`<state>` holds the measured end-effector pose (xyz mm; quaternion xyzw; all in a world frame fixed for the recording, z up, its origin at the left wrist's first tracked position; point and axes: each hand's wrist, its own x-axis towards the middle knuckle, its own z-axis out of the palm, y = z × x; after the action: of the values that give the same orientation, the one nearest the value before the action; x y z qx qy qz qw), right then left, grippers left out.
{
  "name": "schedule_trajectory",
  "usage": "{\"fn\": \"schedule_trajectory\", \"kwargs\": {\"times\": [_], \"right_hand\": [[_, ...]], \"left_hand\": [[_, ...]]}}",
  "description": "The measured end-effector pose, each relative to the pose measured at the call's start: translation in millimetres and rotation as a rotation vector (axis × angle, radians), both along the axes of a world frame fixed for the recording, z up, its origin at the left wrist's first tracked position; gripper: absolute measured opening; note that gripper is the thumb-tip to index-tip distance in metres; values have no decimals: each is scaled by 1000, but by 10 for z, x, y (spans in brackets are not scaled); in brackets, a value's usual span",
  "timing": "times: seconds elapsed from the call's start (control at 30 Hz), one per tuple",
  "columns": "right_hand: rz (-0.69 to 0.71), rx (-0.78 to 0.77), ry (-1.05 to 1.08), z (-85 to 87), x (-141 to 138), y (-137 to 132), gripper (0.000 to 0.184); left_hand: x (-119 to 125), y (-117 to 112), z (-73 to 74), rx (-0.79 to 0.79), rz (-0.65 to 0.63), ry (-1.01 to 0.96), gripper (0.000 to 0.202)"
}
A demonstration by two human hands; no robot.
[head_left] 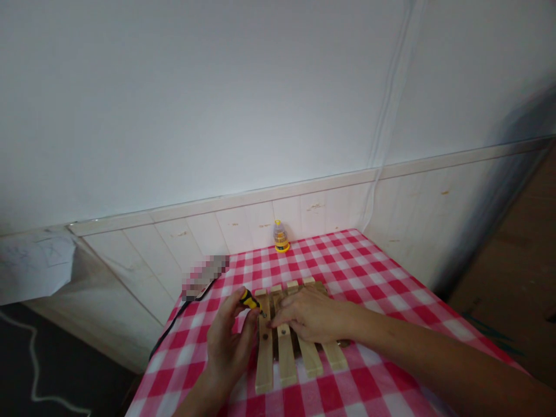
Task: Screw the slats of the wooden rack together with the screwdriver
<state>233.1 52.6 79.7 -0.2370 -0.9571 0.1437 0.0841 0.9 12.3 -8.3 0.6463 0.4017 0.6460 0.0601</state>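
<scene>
A small wooden slatted rack (278,353), made of several pale slats on darker crossbars, lies on a red and white checked tablecloth (373,278). My left hand (228,341) is closed round a short black and yellow screwdriver (251,301), whose tip points at the leftmost slat. My right hand (310,315) lies flat on top of the rack with fingers stretched toward the screwdriver tip, pressing the slats down.
A small yellow and clear bit holder (281,237) stands at the table's far edge by the wall. A blurred-out object (204,278) with a black cable lies at the far left corner. White panelled walls enclose the table's back and right.
</scene>
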Motion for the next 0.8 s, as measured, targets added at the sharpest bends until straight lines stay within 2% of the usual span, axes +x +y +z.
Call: {"fn": "schedule_trajectory", "kwargs": {"times": [0.3, 0.57, 0.8], "right_hand": [[31, -42, 20, -80, -10, 47, 47], [40, 3, -14, -10, -9, 20, 45], [32, 13, -21, 7, -15, 25, 38]], "left_hand": [[28, -15, 9, -13, -89, -38, 46], [51, -95, 121, 38, -58, -81, 60], [29, -179, 124, 10, -63, -51, 58]]}}
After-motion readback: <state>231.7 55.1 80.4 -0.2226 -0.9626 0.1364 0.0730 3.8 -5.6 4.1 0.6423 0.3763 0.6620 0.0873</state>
